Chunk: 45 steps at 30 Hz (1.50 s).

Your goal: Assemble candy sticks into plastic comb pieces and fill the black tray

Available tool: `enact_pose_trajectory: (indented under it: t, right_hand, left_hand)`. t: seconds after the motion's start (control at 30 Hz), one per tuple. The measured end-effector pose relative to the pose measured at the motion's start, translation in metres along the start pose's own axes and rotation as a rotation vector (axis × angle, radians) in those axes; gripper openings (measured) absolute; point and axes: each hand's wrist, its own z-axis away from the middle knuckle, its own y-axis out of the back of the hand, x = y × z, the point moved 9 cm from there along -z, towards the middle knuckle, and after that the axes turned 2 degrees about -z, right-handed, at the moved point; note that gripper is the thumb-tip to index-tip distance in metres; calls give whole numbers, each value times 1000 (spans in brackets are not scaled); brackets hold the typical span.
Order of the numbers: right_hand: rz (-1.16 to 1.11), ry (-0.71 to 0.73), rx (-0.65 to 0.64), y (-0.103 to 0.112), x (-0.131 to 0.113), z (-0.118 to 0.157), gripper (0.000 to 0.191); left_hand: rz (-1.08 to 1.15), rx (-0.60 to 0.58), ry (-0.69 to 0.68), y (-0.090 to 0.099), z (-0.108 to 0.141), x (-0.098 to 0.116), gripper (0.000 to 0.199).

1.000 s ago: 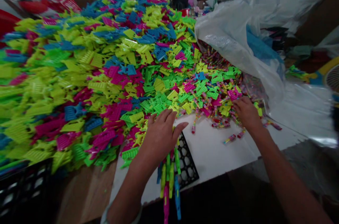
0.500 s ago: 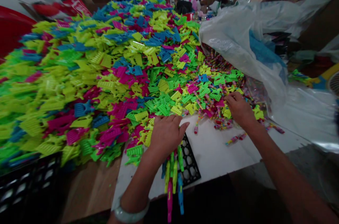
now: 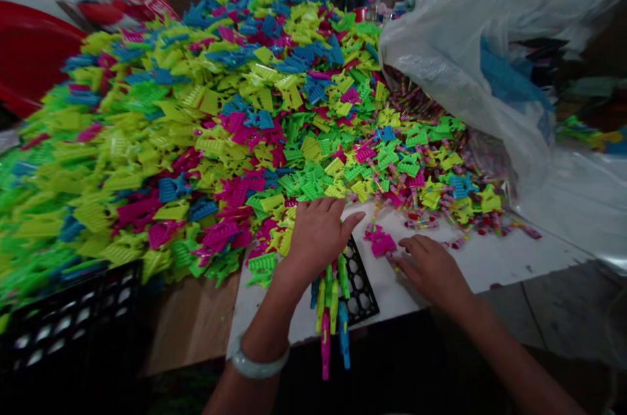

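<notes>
Pink ribbed piece point(image 3: 382, 243), 4 o'clock, by R hand point(image 3: 434, 268), grip unclear; L hand point(image 3: 319, 234) unclenched, prob. steadying black tray point(image 3: 367, 284), 5 o'clock.

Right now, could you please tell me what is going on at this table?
A person's left hand is palm down over a black tray, with plastic pieces jutting past its near edge. The right hand is beside a pink piece; whether it grips it is unclear. A colourful heap lies beyond, mostly leftward.
</notes>
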Motion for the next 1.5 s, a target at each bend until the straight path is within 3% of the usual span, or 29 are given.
enact_pose_trajectory:
  t: [0.1, 0.17, 0.23, 0.3, 0.4, 0.6, 0.7, 0.83, 0.93, 1.0, 1.1, 1.17, 1.23, 1.37, 1.5]
  right_hand:
    - [19, -206, -229, -16, 10, -4, 24]
    - [-34, -278, -282, -21, 13, -4, 16]
    - [-217, -339, -249, -22, 16, -3, 17]
    - [-552, -399, -204, -26, 15, -4, 21]
    - [-1052, -436, -197, -42, -4, -11, 26]
    - [-1372, -401, -235, -68, -48, -31, 21]
    - [-1258, -409, -264, -66, -49, -21, 17]
    - [-989, -476, -181, -49, -41, 6, 18]
    - [-1007, -458, -224, -53, -56, 21, 17]
    - [-977, -388, -195, -53, -66, 23, 14]
    - [-815, -170, -89, -41, -81, 16, 10]
    - [-760, -43, -89, -35, -89, 11, 9]
    - [-762, -11, -138, -35, -89, 8, 9]
    - [-732, -85, -248, -46, -79, 6, 8]
    - [-475, 72, -280, -50, -99, 8, 21]
  left_hand:
    - [-11, -25, 30, 3, 5, -1, 65]
    - [-29, -22, 32, 4, 9, -2, 64]
    - [-21, -11, 17, 2, 11, -2, 57]
    - [7, -4, 6, -1, 10, -2, 50]
    - [35, 11, -8, -4, 8, -2, 44]
    - [43, 10, -16, -2, 8, -1, 41]
    - [49, 15, -17, -2, 9, 0, 41]
    - [57, 8, -8, -3, 9, -1, 41]
    - [53, 5, -6, -4, 9, -1, 41]
    - [48, 4, -6, -4, 10, -1, 41]
    - [38, 12, -5, -4, 10, -1, 41]
    - [32, 20, -2, -4, 10, -1, 41]
    - [31, 22, 0, -4, 10, -1, 41]
    - [41, 17, 2, -4, 10, -1, 41]
    - [58, 25, 4, -4, 10, -2, 41]
